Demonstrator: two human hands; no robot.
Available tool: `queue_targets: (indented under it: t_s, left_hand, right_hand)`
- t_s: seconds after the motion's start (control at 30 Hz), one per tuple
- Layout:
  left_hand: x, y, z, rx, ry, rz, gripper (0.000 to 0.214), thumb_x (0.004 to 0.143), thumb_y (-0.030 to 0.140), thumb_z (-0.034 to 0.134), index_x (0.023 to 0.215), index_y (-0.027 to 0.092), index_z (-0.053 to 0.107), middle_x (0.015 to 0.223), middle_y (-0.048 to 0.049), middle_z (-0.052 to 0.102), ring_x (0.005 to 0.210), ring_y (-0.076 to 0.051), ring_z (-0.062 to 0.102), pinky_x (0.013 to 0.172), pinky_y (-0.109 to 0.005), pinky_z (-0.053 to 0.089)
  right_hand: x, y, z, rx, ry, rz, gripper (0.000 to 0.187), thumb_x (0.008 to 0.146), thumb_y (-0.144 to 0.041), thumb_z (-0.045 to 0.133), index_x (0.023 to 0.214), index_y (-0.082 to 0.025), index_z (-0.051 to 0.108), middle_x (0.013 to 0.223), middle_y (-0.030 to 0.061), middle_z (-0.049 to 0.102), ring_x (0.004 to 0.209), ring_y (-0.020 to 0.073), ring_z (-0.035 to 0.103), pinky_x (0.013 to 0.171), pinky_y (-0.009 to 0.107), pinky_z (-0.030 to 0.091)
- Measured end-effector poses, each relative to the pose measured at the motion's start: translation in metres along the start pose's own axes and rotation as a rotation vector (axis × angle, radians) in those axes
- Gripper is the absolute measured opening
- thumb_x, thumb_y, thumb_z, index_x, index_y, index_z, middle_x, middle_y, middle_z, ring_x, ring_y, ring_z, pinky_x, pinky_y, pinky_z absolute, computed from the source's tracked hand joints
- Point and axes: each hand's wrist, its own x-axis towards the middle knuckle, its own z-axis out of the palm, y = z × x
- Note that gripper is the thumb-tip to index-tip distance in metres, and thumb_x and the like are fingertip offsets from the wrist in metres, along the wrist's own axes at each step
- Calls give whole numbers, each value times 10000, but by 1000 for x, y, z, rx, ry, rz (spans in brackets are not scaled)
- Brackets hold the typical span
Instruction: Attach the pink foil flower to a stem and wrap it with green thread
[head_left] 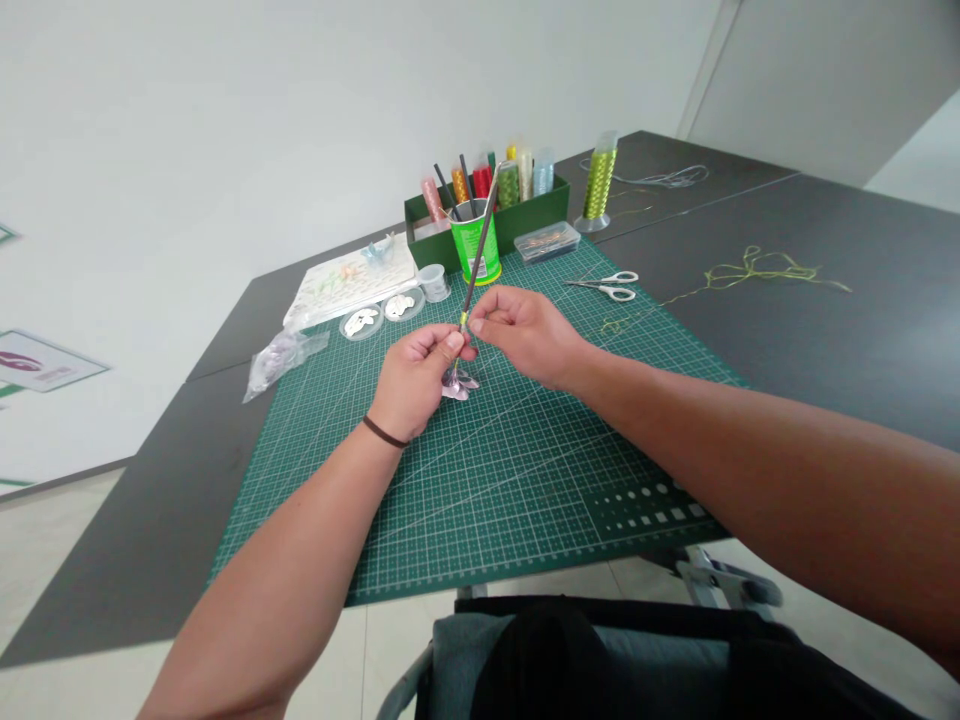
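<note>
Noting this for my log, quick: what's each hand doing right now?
Left hand: closed, holding the dark rod low down.
Right hand: closed, pinching the same rod between its fingertips.

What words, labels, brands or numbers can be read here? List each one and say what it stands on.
None can be read. The label on the green cup, the poster on the wall and the edge markings of the green cutting mat are too small or blurred.

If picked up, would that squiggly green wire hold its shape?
Probably not much: the green wire lies in loose bends on the dark table, so it looks floppy. Being so thin, it likely feels very light and may tangle.
</note>
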Motion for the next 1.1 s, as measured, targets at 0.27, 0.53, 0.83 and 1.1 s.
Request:
queue_targets:
  t_s: [0.27, 0.53, 0.83, 1.1]
  left_hand:
    - [1, 1, -3, -153, -158, -52, 289, 806, 451, 788, 817, 170, 725, 731, -16, 719, 716, -131, 661, 634, -231, 481]
    - [-1, 9, -4, -383, -254, -161, 316, 728, 426, 879, 796, 160, 722, 673, 16, 668, 713, -119, 678, 611, -207, 510]
    - [-2, 11, -8, -446, -350, -220, 312, 740, 407, 883, 765, 140, 725, 661, 7, 663, 737, -143, 714, 600, -205, 531]
    - [-1, 4, -15, -463, -382, -275, 299, 744, 382, 875, 758, 124, 726, 600, -6, 658, 782, -193, 755, 799, -285, 577]
  right_hand:
    - [2, 1, 4, 259, -77, 47, 135, 839, -129, 656, 789, -189, 547, 621, -27, 637, 583, 96, 575, 518, 205, 407]
    - [1, -8, 2, 416, -140, 99, 175, 832, -111, 702, 772, -176, 550, 620, -29, 648, 466, 49, 497, 393, 163, 289]
    - [-2, -20, 1, 434, -190, 299, 190, 868, -21, 615, 787, -175, 539, 587, 2, 668, 405, 62, 502, 336, 157, 226]
    - [-6, -20, 1, 404, -269, 310, 102, 861, -60, 662, 826, -145, 618, 639, 28, 712, 452, 58, 520, 356, 136, 265]
